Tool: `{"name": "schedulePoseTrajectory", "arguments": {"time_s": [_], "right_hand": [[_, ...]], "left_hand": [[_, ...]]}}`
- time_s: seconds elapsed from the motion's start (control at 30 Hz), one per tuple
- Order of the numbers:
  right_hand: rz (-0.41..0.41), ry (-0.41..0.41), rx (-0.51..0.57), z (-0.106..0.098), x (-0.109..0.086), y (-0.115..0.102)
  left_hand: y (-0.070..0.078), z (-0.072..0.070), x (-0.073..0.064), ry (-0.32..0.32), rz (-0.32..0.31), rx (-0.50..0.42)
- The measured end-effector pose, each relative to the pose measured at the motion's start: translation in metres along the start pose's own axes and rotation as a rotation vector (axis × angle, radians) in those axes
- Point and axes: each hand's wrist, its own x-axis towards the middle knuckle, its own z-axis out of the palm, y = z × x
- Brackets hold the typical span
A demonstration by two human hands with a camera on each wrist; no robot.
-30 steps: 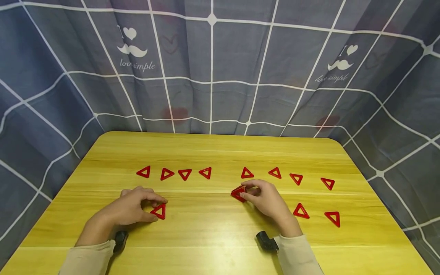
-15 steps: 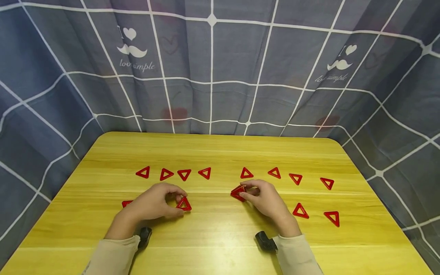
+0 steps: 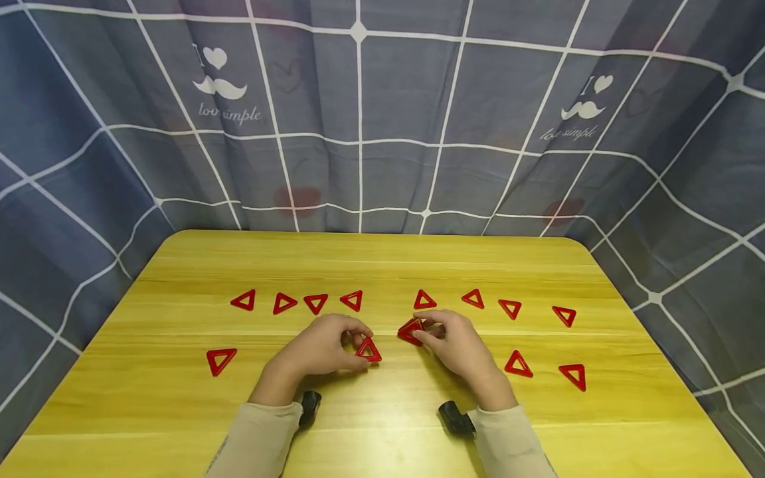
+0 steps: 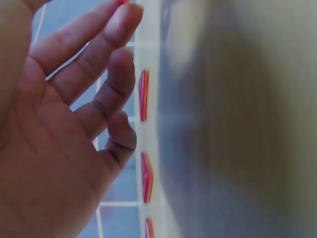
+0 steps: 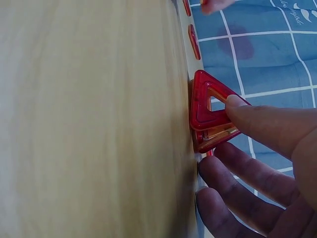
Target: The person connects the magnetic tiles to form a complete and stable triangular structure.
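Note:
Just left of the middle of the table, my left hand [image 3: 319, 348] pinches a red triangular magnetic tile [image 3: 374, 350] between thumb and fingers. To its right, my right hand [image 3: 463, 345] grips a few red triangular magnetic tiles [image 5: 202, 111] that meet at an angle, low against the tabletop. In the right wrist view the thumb presses on the near tile's face and the other fingers are behind. A small gap lies between the left hand's tile and the joined tiles. In the left wrist view, the left fingertips reach the top edge and the held tile is mostly cut off.
Several loose red triangular tiles lie in a row [image 3: 315, 311] across the wooden table [image 3: 358, 438] beyond the hands. One more tile [image 3: 212, 362] lies at left; two others, including a nearer tile [image 3: 518, 374], lie at right. A grey checked curtain [image 3: 406, 86] surrounds the table.
My left hand has moved right with its tile, close to the joined tiles, uncovering a loose tile at left. My right hand has stayed in nearly the same place, gripping the joined tiles.

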Motion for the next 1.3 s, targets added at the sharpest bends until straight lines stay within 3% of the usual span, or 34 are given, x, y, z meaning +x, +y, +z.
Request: {"name": "schedulePoseTrajectory", "arguments": {"time_s": [0.2,0.5,0.9,1.1,1.3], "right_hand": [[-0.001,0.0,-0.003,0.001,0.0,-0.001],[0.003,-0.001,-0.013,0.001,0.001,0.001],[0.012,-0.041,0.029,-0.003,0.0,-0.001],[0.04,-0.04,0.039,-0.019,-0.003,-0.002],[0.071,-0.023,0.022,-0.049,-0.011,0.007]], "left_hand": [[0.002,0.008,0.005,-0.001,-0.026,0.023],[0.002,0.015,0.008,-0.014,-0.009,0.065],[0.005,0.016,0.008,-0.016,-0.01,0.067],[0.004,0.015,0.006,-0.023,-0.013,0.041],[0.001,0.013,0.004,-0.033,-0.029,-0.027]]}}
